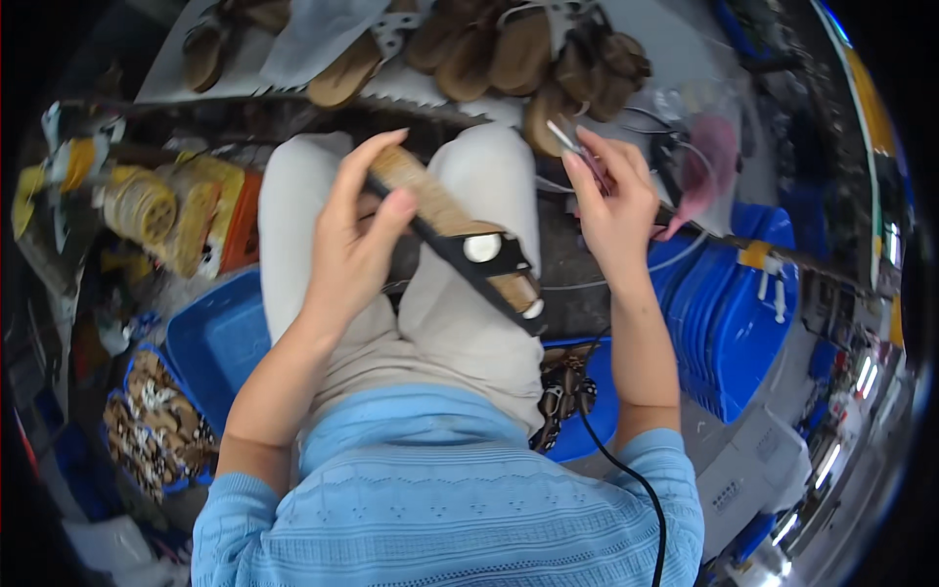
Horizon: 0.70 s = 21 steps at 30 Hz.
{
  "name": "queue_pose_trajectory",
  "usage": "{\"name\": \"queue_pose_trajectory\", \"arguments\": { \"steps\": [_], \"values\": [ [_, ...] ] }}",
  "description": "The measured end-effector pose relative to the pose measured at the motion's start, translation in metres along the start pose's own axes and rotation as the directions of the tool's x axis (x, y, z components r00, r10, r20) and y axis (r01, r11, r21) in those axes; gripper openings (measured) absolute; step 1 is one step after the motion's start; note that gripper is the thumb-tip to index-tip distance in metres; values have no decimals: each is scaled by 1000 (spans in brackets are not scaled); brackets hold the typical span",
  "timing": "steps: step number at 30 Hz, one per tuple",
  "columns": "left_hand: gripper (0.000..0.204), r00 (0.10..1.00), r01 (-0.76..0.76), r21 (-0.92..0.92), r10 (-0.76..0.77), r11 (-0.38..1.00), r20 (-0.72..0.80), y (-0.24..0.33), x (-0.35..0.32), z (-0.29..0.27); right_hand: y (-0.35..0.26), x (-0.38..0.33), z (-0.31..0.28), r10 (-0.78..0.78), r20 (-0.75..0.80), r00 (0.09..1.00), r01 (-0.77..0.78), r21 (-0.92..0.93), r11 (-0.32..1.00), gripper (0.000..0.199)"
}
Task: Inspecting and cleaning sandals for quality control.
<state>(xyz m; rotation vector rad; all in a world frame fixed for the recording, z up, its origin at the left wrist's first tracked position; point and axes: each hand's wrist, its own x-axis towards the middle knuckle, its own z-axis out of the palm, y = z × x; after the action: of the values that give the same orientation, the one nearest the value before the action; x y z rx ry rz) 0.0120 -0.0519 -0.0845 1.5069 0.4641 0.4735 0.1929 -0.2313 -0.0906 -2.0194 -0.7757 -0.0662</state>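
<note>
Fingers [386, 210] of the left hand [352, 245] pinch a sandal sole [445, 220] with a black strap [469, 264], held above the person's lap. Fingers [587, 161] of the right hand [611, 210], just right of the sole, pinch a thin metal tool [565, 137]. The sole's long axis runs diagonally, one end up-left, the other down-right toward a blue tray [729, 313]. Risk, as judged: the edge grip is light, so pressure from the tool could twist the sole loose or slip onto the left fingers.

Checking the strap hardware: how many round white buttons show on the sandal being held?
2 round white buttons: one at the strap's middle, one at the lower end of the sandal in the left hand. Others may be hidden.
</note>
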Motion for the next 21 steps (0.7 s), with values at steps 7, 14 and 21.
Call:
{"name": "queue_pose_trajectory", "arguments": {
  "steps": [7,14,21],
  "values": [
    [40,996,89,-13,-89,996,-17,3,-4,-6,175,29,-27,-83,-16,996,68,-430,900,28],
    [42,993,97,-23,-98,995,-71,-15,3,-5,49,98,26,-435,-219,873,378,-260,889,11],
    [56,978,193,-69,-198,979,-65,-14,1,-15,-26,148,210,-508,314,802,527,26,849,35]
  ]
}}
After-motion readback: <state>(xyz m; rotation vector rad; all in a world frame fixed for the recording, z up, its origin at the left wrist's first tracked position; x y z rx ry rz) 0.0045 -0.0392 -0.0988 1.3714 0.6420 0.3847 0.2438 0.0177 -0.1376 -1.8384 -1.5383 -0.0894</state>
